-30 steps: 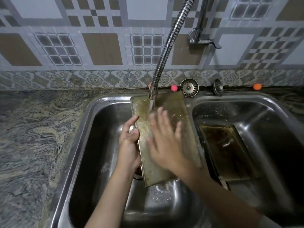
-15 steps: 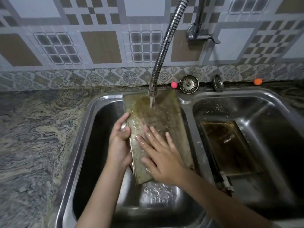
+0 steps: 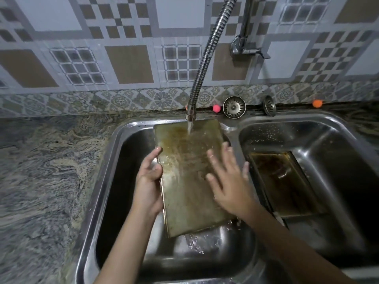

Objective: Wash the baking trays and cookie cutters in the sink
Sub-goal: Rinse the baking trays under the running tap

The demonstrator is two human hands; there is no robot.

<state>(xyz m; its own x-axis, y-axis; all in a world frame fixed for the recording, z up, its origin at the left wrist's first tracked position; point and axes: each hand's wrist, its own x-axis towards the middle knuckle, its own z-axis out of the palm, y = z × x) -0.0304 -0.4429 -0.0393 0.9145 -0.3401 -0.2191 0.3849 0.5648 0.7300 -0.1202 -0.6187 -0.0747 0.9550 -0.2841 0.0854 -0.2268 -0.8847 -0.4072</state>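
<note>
A stained, flat baking tray (image 3: 184, 181) leans tilted in the left sink basin (image 3: 114, 181), its far end under the running water of the flexible tap hose (image 3: 202, 64). My left hand (image 3: 148, 181) grips the tray's left edge, thumb on top. My right hand (image 3: 229, 181) lies flat with spread fingers on the tray's right side. A second, darker tray (image 3: 285, 181) lies in the right basin (image 3: 338, 160), holding brownish water. No cookie cutters are visible.
Two metal sink strainers (image 3: 234, 107) (image 3: 269, 105) lean against the tiled wall behind the sink, with a pink ball (image 3: 216, 108) and an orange ball (image 3: 317, 103) on the ledge. A marbled stone counter (image 3: 47, 171) stretches to the left.
My right hand has slid from the tray's middle to its right side, rubbing the surface. My left hand keeps its grip on the left edge.
</note>
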